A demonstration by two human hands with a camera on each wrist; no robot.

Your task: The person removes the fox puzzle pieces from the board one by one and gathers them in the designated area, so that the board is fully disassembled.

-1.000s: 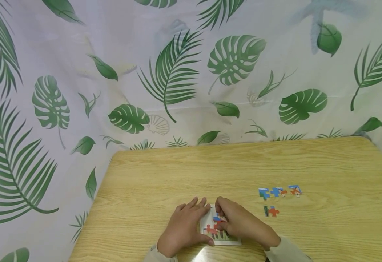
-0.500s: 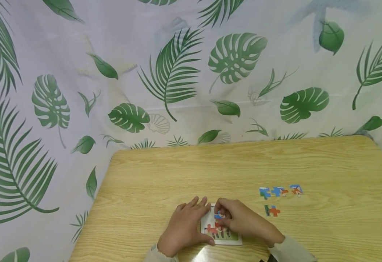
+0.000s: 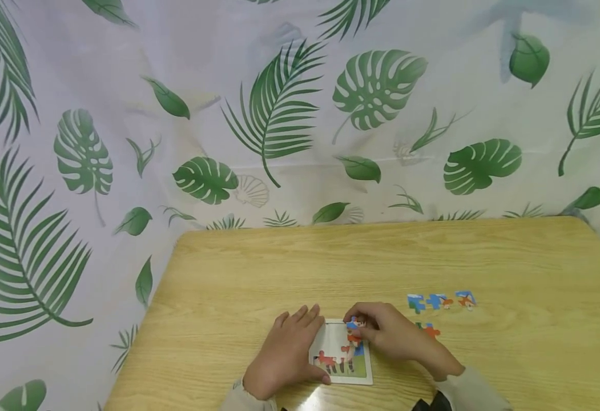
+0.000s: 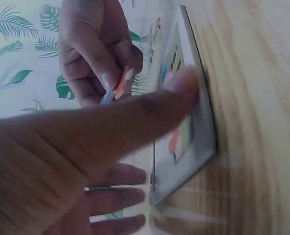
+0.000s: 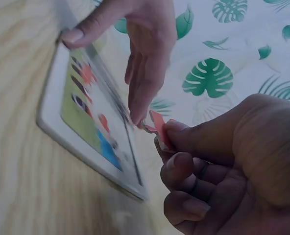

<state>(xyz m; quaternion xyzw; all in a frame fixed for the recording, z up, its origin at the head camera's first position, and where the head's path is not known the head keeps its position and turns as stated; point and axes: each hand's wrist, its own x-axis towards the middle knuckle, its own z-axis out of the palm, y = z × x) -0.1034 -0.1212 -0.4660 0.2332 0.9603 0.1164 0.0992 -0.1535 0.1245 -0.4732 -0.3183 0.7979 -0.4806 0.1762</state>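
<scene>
A small white-framed jigsaw tray (image 3: 365,381) lies on the table; joined pieces (image 3: 348,369) in red, green and blue fill its lower part. My left hand (image 3: 285,354) lies along its left side, fingers stretched out and thumb on the near-left rim. Between thumb and fingers my right hand (image 3: 397,338) pinches a red, white and blue jigsaw piece (image 3: 355,324). In the right wrist view that piece (image 5: 158,128) shows edge-on, raised above the tray (image 5: 51,110). From the left wrist, the piece (image 4: 123,82) appears beyond my left thumb.
Several loose jigsaw pieces lie right of my right hand: a blue-green one (image 3: 415,303), a blue one (image 3: 437,301), an orange-and-blue one (image 3: 466,300), and a red one (image 3: 431,330) partly behind the hand. A leaf-print cloth (image 3: 279,114) hangs behind the wooden table (image 3: 258,268).
My right hand has moved up and to the right from the middle of the tray with the jigsaw piece pinched in it. My left hand has stayed at the tray's left side.
</scene>
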